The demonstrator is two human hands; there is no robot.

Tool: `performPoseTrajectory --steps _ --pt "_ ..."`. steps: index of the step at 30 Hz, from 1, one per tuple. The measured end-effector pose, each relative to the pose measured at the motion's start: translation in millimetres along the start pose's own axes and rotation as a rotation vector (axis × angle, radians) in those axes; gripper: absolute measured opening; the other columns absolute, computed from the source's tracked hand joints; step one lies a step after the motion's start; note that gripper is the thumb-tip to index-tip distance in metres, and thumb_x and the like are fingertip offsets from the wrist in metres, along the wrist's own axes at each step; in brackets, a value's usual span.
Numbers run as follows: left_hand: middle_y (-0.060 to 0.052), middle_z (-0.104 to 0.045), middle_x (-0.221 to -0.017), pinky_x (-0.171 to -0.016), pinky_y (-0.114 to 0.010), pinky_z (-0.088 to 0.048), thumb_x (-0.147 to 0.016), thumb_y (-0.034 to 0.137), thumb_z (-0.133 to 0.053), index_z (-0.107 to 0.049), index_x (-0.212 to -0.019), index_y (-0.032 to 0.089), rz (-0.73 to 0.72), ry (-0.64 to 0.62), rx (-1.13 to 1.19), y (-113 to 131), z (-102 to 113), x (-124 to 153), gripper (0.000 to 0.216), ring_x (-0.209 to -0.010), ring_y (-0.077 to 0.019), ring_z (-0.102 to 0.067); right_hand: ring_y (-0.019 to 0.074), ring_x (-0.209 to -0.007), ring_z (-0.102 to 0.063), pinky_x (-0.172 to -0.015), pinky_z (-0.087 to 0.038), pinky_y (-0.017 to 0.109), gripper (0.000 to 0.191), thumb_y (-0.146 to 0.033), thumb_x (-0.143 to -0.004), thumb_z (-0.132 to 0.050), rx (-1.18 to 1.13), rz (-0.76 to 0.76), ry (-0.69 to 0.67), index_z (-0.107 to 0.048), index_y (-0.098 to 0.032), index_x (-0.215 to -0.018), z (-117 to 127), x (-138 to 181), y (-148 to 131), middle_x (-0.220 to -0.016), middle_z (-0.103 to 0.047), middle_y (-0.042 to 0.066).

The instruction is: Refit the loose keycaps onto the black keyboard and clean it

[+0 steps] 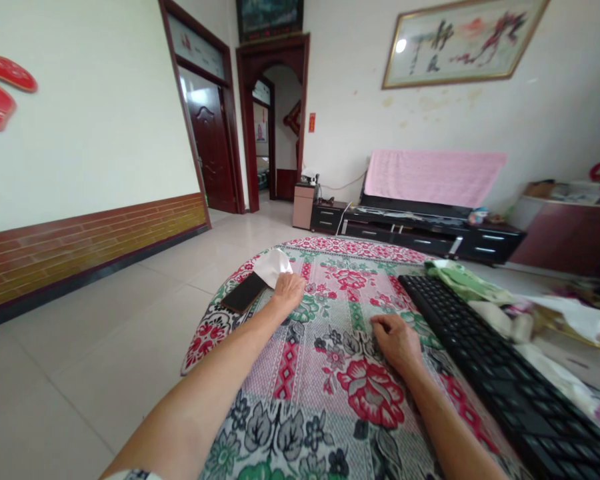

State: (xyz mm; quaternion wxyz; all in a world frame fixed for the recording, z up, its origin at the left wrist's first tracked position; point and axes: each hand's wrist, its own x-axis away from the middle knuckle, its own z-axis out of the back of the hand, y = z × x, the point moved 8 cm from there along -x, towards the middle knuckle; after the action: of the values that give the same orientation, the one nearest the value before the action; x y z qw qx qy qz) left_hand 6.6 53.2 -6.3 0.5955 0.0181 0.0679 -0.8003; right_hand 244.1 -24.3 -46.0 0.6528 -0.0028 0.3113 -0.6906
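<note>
My left hand point(289, 291) reaches out across a flowered cloth point(330, 373) and is closed on a white tissue point(272, 265). A dark phone point(244, 293) lies just left of that hand, near the cloth's edge. My right hand point(396, 339) rests on the cloth with its fingers curled under, nothing visible in them. A black keyboard point(485, 353) lies right beside the right hand.
Green and white cloths point(480, 293) are piled beyond the keyboard at the right. A low black TV stand point(430, 233) with a pink cover stands against the far wall. Tiled floor point(105, 333) lies at the left, with open doorways point(273, 133) behind.
</note>
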Motion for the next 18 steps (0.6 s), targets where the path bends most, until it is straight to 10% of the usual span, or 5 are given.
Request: performPoseTrajectory --steps 18 --pt "-0.017 -0.065 -0.099 -0.072 -0.028 -0.046 -0.083 0.028 -0.039 -0.055 -0.106 0.009 0.45 0.064 0.099 -51.8 -4.8 85.5 0.034 -0.089 -0.0231 -0.063 0.0171 -0.083 -0.061 -0.073 -0.042 0.025 0.026 -0.024 -0.078 -0.045 0.002 -0.005 0.009 -0.07 -0.02 -0.085 0.9 1.0 -0.5 -0.093 -0.067 0.005"
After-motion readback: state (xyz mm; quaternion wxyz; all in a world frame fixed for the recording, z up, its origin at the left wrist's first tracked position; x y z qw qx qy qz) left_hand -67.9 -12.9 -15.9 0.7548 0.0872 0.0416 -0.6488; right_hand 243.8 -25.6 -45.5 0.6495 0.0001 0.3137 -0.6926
